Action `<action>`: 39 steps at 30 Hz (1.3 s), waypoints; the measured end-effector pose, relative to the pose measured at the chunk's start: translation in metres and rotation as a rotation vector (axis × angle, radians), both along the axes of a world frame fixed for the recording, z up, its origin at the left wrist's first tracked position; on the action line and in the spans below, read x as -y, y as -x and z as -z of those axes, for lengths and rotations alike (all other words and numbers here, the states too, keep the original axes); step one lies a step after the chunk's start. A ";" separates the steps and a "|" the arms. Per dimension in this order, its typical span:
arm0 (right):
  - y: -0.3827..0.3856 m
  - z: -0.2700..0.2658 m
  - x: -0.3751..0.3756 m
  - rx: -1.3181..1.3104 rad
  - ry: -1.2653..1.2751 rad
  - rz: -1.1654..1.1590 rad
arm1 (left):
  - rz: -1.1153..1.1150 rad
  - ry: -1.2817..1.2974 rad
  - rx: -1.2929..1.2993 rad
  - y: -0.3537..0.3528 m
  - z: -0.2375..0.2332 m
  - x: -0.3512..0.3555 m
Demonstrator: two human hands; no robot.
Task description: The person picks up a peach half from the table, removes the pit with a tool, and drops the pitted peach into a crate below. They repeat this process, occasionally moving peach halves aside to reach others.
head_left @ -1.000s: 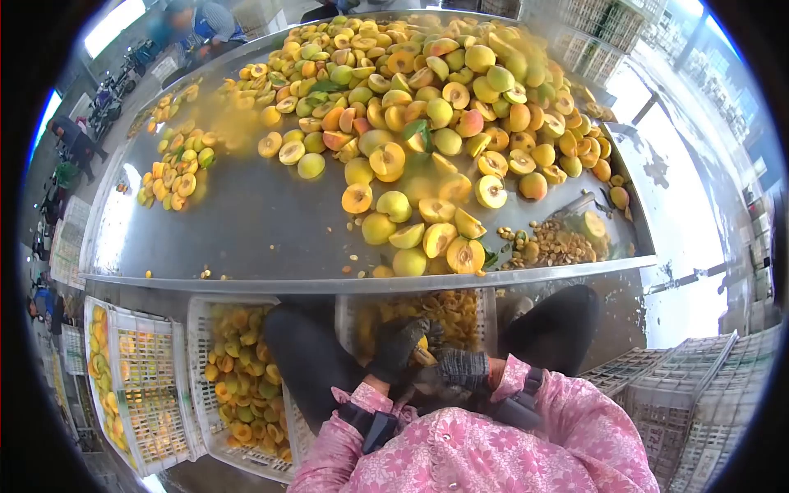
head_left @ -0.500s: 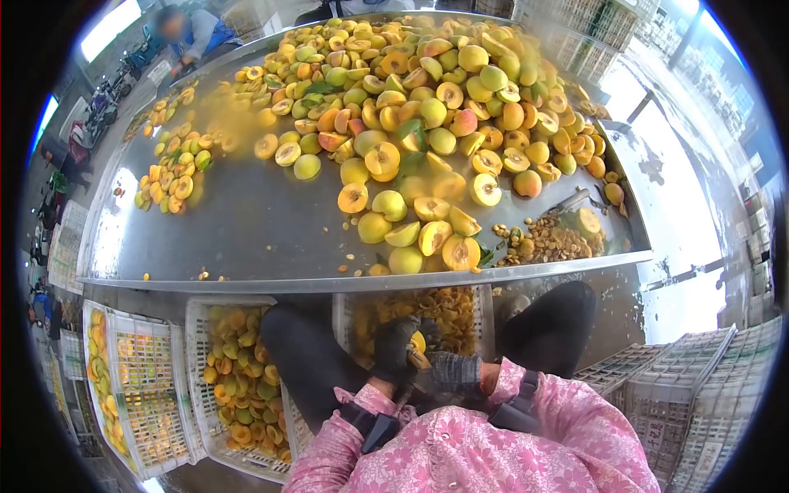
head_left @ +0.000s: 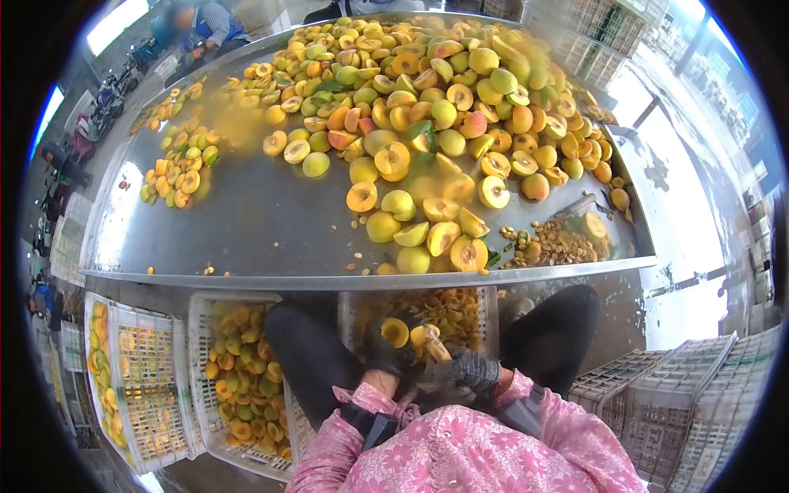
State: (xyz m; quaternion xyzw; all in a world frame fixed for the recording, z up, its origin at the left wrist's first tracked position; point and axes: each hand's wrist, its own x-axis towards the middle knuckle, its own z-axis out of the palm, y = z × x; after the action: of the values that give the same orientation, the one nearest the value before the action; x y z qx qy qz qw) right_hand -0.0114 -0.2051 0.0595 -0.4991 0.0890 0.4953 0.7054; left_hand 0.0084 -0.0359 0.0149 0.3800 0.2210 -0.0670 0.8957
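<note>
My left hand [head_left: 383, 349], in a dark glove, is closed around a peach half [head_left: 394, 332] with its cut face up. In a grey glove, my right hand [head_left: 470, 370] grips a short pale-handled tool [head_left: 436, 345]. The tool's working end is hard to make out beside a yellow peach piece [head_left: 421, 334], just right of the half. Both hands are over my lap, at the near side of a white crate [head_left: 345, 316] that holds yellow peach pieces. Ahead, a metal table [head_left: 246, 238] bears a large heap of halved and whole-looking peaches [head_left: 394, 156].
Peach stones [head_left: 559, 244] lie in a pile at the table's right front corner. White crates of peaches [head_left: 196, 361] stand to my left, and stacked crates [head_left: 666, 394] to my right. Another person [head_left: 215, 26] works at the table's far left.
My hands have moved apart from their close grip together. The peach half now shows its cut face in my left hand, and the tool in my right hand has come into sight.
</note>
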 end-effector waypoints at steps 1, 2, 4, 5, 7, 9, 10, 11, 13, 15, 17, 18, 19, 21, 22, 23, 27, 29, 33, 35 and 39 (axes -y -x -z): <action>-0.001 -0.001 0.004 -0.039 -0.047 0.018 | 0.045 0.084 -0.021 0.001 -0.002 -0.002; -0.001 -0.002 0.008 -0.077 -0.092 0.037 | 0.089 0.165 -0.046 0.001 -0.006 -0.003; -0.002 -0.005 0.014 -0.159 -0.171 0.065 | 0.176 0.267 -0.127 0.001 -0.037 -0.004; -0.002 -0.009 0.015 -0.203 -0.208 0.073 | 0.215 0.288 -0.180 0.002 -0.048 -0.004; -0.001 -0.010 0.017 -0.262 -0.263 0.081 | 0.298 0.177 -0.082 0.006 -0.055 -0.002; 0.000 -0.007 0.018 -0.290 -0.299 0.086 | 0.340 0.061 -0.033 0.007 -0.055 0.000; 0.000 -0.009 0.018 -0.281 -0.263 0.064 | 0.342 0.002 -0.034 0.007 -0.052 0.001; -0.002 -0.013 0.017 -0.272 -0.226 0.043 | 0.345 -0.056 -0.034 0.007 -0.050 0.002; -0.001 -0.013 0.014 -0.251 -0.165 0.032 | 0.445 -0.321 0.087 0.005 -0.048 0.003; 0.001 -0.004 0.012 -0.222 -0.120 0.051 | 0.470 -0.496 0.180 0.005 -0.045 0.003; 0.000 -0.003 0.013 -0.189 -0.174 0.043 | 0.412 -0.584 0.247 0.003 -0.043 0.001; 0.000 -0.008 0.014 -0.162 -0.157 0.043 | 0.337 -0.611 0.258 0.003 -0.044 -0.005; -0.002 -0.011 0.015 -0.135 -0.139 0.042 | 0.260 -0.638 0.269 0.004 -0.046 -0.016; -0.003 0.005 0.020 -0.099 -0.010 0.106 | 0.073 -0.786 0.247 0.008 -0.078 -0.041; -0.002 0.012 0.021 -0.082 0.054 0.140 | -0.037 -0.906 0.214 0.011 -0.103 -0.059; -0.004 0.012 0.023 -0.025 0.111 0.105 | -0.078 -1.384 0.424 0.013 -0.102 -0.092; -0.007 0.020 0.021 0.128 0.277 -0.002 | -0.316 -1.661 -0.011 0.041 -0.102 -0.220; -0.008 0.028 0.018 0.126 0.326 -0.018 | -0.222 -2.027 -0.188 0.033 -0.131 -0.220; -0.013 0.032 0.016 0.345 0.390 -0.094 | -0.215 -1.862 0.138 -0.018 -0.118 -0.199; -0.002 0.073 0.023 0.690 0.364 -0.127 | -0.097 -1.642 0.235 -0.067 -0.106 -0.169; 0.006 0.097 0.033 0.885 0.345 -0.051 | 0.016 -1.548 0.388 -0.173 -0.081 -0.117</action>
State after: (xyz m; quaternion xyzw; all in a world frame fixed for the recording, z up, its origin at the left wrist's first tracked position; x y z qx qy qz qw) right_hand -0.0171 -0.2385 -0.0376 -0.7740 -0.1515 0.2300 0.5702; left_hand 0.1813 0.0811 0.0955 0.9006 0.0423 0.1664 0.3992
